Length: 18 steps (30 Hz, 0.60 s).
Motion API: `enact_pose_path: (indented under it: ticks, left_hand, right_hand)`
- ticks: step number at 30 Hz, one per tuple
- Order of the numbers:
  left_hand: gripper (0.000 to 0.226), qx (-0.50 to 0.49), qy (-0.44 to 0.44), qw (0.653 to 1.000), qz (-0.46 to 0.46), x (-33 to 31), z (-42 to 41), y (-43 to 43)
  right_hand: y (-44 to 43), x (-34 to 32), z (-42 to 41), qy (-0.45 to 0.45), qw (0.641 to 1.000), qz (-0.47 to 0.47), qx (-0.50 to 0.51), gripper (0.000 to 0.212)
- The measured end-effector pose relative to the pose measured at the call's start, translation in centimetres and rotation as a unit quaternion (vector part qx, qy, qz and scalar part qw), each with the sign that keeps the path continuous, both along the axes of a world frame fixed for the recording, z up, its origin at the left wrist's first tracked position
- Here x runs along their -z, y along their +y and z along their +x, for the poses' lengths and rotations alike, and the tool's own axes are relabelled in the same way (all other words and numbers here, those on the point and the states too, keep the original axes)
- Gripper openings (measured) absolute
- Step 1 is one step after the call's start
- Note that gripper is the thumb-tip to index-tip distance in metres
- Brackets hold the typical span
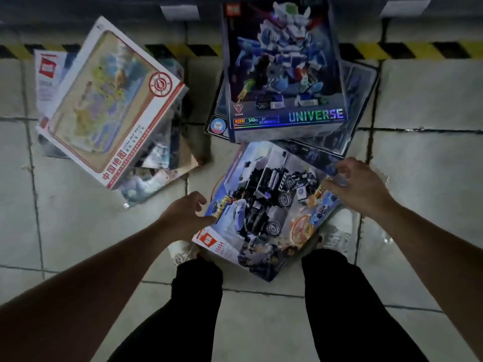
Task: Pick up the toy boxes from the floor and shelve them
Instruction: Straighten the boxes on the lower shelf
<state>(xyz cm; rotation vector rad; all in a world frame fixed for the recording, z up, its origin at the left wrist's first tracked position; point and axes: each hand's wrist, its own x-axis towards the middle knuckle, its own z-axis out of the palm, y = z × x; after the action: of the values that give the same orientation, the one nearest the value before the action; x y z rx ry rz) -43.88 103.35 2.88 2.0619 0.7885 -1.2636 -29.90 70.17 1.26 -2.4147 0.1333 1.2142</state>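
A grey toy box with a black vehicle picture (pixel 264 212) lies tilted on the tiled floor just in front of my feet. My left hand (pixel 188 212) holds its left edge, thumb on the printed face and fingers curled. My right hand (pixel 358 186) grips its upper right corner with curled fingers. Behind it a blue robot box marked UNIVERSE (pixel 282 74) rests on a dark flat box (pixel 362 100). To the left, a white and red map box (pixel 112 105) sits tilted on top of other boxes (pixel 156 178).
A yellow and black hazard stripe (pixel 418 49) runs across the floor at the back, below a dark shelf base (pixel 104 9). A white box with a red logo (pixel 48 74) pokes out behind the map box. My legs (pixel 198 296) and white shoes stand under the vehicle box.
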Motion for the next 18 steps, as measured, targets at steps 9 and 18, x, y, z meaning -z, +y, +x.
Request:
enact_pose_path:
  ticks: [9,18]
  left_hand:
    - [0.119,-0.048,0.032,0.998,-0.018,12.6,1.0,0.5]
    - [0.096,-0.073,0.056,0.990,-0.112,17.0,2.2,0.2]
  right_hand:
    - [-0.5,9.8,-0.1,0.050,0.994,-0.030,-0.097,0.112]
    - [-0.8,11.4,-0.5,0.051,0.987,-0.072,-0.133,0.119]
